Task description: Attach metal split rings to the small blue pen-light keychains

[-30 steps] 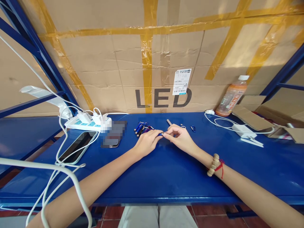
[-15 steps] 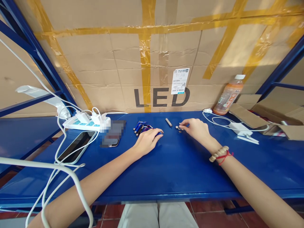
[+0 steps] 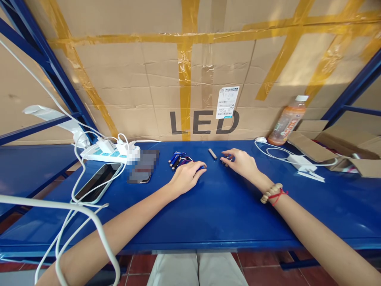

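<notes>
My left hand rests on the blue shelf with its fingers curled round a small blue cylinder whose tip shows at its fingertips. Just behind it lies a heap of several small blue cylinders. My right hand lies further right, its fingertips pinched over tiny round metal parts on the shelf. A short grey metal tube lies between the heap and my right hand. A bead bracelet with a red cord circles my right wrist.
A white power strip with chargers and trailing white cables sits at the left, beside two phones. An orange drink bottle, a white charger and open cardboard boxes stand at the right. A taped cardboard wall marked LED backs the shelf.
My right hand left the blue cylinder, reached right to the small metal parts, and has now drawn slightly left over them. My left hand has kept the cylinder and barely moved.
</notes>
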The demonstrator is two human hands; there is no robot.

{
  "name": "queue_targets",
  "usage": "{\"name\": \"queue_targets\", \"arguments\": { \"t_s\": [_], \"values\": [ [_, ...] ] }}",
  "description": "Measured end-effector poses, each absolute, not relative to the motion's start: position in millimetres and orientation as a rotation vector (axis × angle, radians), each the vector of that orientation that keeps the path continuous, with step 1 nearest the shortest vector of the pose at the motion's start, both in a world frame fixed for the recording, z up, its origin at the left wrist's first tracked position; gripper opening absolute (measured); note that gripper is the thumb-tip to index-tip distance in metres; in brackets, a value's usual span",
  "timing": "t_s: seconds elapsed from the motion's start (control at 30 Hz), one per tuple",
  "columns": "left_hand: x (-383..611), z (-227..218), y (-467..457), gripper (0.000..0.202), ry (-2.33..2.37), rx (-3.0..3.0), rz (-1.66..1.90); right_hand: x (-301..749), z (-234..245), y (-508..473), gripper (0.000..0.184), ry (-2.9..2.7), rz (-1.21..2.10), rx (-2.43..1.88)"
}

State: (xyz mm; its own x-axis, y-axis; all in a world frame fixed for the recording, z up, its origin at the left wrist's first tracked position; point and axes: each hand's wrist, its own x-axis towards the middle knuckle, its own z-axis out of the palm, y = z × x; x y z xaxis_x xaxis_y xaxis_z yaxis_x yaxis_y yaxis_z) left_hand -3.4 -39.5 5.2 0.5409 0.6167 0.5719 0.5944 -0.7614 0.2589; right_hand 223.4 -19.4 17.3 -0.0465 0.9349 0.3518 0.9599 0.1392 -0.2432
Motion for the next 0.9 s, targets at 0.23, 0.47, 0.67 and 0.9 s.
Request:
{"name": "queue_targets", "arguments": {
  "t_s": [0.23, 0.47, 0.67, 0.9],
  "values": [
    [-3, 5, -40, 0.02, 1.09, 2.709, 0.983, 218, 10, -17, 0.029, -2.172, -0.133, -1.777],
    [-2, 5, -40, 0.02, 1.102, 2.707, 0.946, 219, 5, -13, 0.022, -2.157, -0.197, -1.666],
    [-2, 4, -40, 0.021, 1.074, 2.729, 0.968, 218, 8, -16, 0.017, -1.985, -0.024, -1.536],
    [-3, 4, -38, 0.021, 1.105, 2.674, 0.885, 194, 16, -30, 0.024, -1.747, 0.405, -1.183]
  ]
}}
